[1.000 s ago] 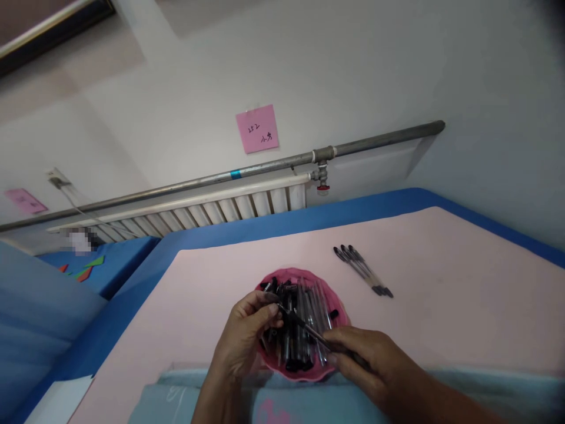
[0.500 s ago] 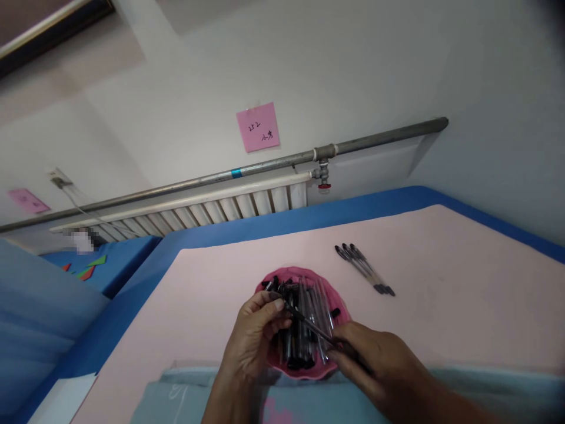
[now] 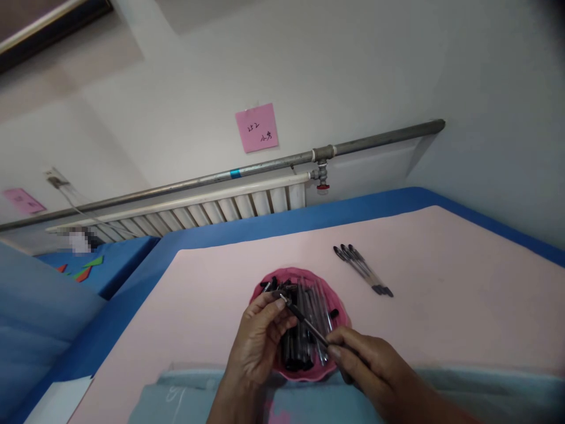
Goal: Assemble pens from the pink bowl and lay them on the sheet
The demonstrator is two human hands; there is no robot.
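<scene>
My right hand is closed round the rear part of a black pen, which slants up to the left over a pink basket. At the pen's front end a small silver tip shows above the black grip. There, my left hand pinches thumb and forefinger together beside the tip. A dark bit shows at those fingertips, too small to name. In the basket lie clear pen barrels, black pen parts and other small dark pieces, partly hidden by my left hand.
Three black-capped pens lie side by side on the pink table sheet, right of the basket. Blue table edging, a radiator and a pipe run along the wall. Coloured flat pieces lie on another table at left.
The pen's silver tip now shows at my left fingertips. My right hand has shifted a little, and the pen's back end no longer shows across it. The three pens have stayed put.
</scene>
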